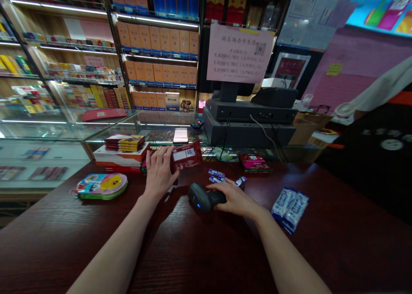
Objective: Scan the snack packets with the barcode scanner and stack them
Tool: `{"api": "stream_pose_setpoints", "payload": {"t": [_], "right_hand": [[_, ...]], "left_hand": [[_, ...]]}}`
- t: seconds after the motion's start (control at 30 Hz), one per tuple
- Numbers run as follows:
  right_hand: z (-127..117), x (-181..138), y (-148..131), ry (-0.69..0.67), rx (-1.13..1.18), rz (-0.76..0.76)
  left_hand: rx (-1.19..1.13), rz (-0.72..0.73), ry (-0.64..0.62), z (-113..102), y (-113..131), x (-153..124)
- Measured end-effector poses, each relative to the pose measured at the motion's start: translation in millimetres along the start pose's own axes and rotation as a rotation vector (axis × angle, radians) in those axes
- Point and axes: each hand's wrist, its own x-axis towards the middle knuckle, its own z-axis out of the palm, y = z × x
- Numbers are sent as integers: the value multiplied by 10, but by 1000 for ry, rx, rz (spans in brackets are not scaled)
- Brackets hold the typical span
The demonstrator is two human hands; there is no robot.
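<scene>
My left hand grips a dark red packet and holds it tilted just above the dark wooden counter, its white label side up. My right hand is wrapped round the handle of a black barcode scanner that rests low on the counter, its head pointing left below the packet. Small blue-and-white sachets lie between the two hands.
A stack of red and yellow cartons and a colourful flat pack sit left. Blue-white packets lie right, a red packet behind. A black till with a monitor stands on the glass case; shelves of boxes behind.
</scene>
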Motion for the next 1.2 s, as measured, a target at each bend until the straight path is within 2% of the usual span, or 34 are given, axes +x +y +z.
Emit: {"api": "stream_pose_setpoints", "payload": {"t": [0.13, 0.37, 0.53, 0.77, 1.2], "right_hand": [[-23, 14, -8, 38, -17, -16], [-76, 34, -16, 261, -19, -17], [-102, 20, 11, 345, 39, 21], [-128, 26, 109, 352, 135, 33], [-194, -16, 20, 257, 207, 80]], "left_hand": [[13, -1, -5, -9, 8, 1], [-4, 8, -21, 9, -4, -13], [-24, 5, -31, 38, -14, -27], [29, 9, -24, 75, -33, -37], [55, 29, -37, 73, -47, -52]]}}
